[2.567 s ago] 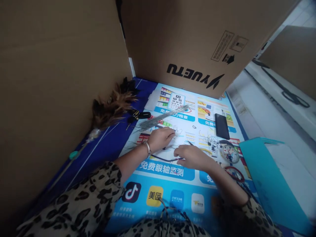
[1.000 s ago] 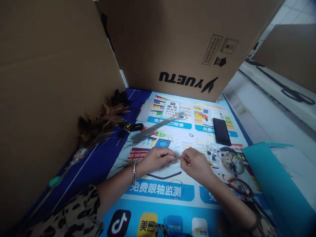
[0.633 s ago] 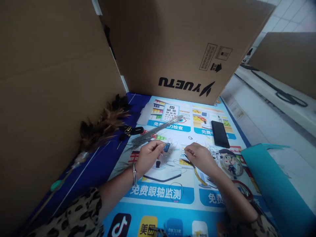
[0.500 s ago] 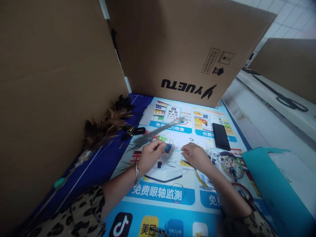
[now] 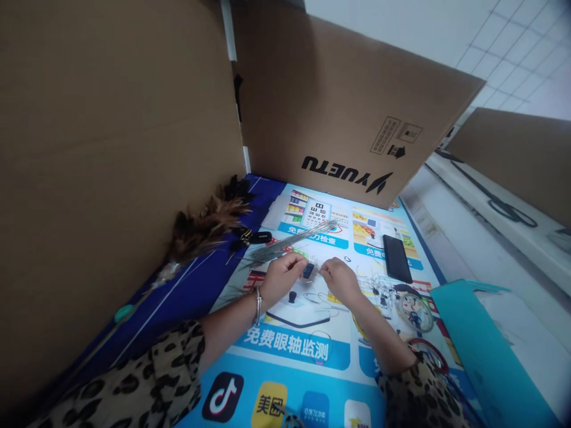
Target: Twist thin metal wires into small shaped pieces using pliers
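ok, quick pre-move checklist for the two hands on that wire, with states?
1. Left hand pinched on a thin wire: ok.
2. Right hand pinched close to it, same wire: cannot tell, too fine.
3. Both hands above the printed mat, in view: ok.
4. Straight wire bundle lying just beyond the left hand: ok.
5. Black phone apart from both hands, to the right: ok.
6. Loose bent wires crowd the right wrist: not ok.

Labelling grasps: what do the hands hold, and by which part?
Left hand and right hand pinch something fine between their fingertips, likely thin silver wire; too small to confirm thing or part.
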A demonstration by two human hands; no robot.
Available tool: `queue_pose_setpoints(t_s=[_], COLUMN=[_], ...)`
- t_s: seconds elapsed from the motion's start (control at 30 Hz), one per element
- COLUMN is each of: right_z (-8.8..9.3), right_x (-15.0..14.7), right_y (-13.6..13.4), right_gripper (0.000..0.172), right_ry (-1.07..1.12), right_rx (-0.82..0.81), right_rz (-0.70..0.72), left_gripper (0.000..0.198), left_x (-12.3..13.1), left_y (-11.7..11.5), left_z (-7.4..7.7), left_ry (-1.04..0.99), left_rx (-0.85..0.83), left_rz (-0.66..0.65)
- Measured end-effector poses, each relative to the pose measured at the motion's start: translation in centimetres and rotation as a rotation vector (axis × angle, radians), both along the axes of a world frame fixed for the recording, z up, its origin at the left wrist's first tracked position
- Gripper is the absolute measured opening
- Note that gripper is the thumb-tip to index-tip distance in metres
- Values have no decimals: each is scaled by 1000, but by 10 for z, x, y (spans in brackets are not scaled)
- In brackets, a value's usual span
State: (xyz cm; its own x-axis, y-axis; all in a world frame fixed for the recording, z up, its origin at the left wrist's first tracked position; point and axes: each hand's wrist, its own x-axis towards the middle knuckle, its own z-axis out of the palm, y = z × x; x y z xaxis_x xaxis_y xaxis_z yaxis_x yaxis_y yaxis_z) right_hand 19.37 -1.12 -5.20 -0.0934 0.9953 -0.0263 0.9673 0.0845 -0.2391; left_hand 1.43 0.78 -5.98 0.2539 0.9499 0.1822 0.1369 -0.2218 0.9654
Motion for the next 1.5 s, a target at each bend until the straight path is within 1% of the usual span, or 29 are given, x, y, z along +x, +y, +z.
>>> queue_pose_setpoints(t_s=[0.07, 0.13, 0.27, 0.3, 0.4, 0.47, 0.57, 0.63, 0.77, 0.87, 0.93, 1.03, 1.2, 1.33, 1.4, 1.5], right_z=[1, 3, 4, 3, -2, -7, -13, -17, -23, -27, -28, -29, -28, -27, -26, -26], right_x=[2, 5, 14, 16, 16, 14, 9, 6, 5, 7, 9, 10, 5, 1, 0, 1], right_y=[-1, -3, -7, -9, -15, -17, -20, -21, -25, -26, -25, -25, -27, -28, -29, -30], right_gripper=[17, 15, 11, 11, 11, 12, 12, 14, 18, 19, 18, 19, 20, 21, 22, 20], right_ry=[21, 79, 297, 374, 622, 754, 897, 948, 966, 1000, 969, 894, 801, 777, 799, 809], right_rx=[13, 66, 195, 189, 86, 47, 61, 51, 91, 149, 168, 225, 359, 378, 382, 382], right_rz=[6, 0, -8, -18, -84, -122, -152, -149, -88, -85, -72, -12, 72, 61, 50, 40], left_gripper=[27, 28, 29, 29, 28, 27, 26, 26, 27, 27, 27, 26, 22, 20, 21, 25], left_x=[0, 0, 1, 1, 2, 2, 3, 4, 6, 7, 8, 8, 9, 10, 9, 8], left_y=[1, 2, 3, 3, 2, 3, 3, 2, 1, 1, 0, -1, -7, -8, -7, -5], left_z=[-2, -3, -2, -2, -2, -3, -6, -9, -14, -18, -21, -23, -22, -20, -20, -22], left_ry=[-16, -29, -40, -37, -10, 14, 51, 71, 95, 103, 103, 115, 169, 217, 244, 275], left_rx=[-30, -55, -51, -41, -15, -1, 25, 35, 51, 71, 91, 158, 303, 359, 344, 297], left_rz=[2, 6, 3, 0, -8, -16, -40, -69, -142, -179, -206, -232, -264, -251, -220, -177])
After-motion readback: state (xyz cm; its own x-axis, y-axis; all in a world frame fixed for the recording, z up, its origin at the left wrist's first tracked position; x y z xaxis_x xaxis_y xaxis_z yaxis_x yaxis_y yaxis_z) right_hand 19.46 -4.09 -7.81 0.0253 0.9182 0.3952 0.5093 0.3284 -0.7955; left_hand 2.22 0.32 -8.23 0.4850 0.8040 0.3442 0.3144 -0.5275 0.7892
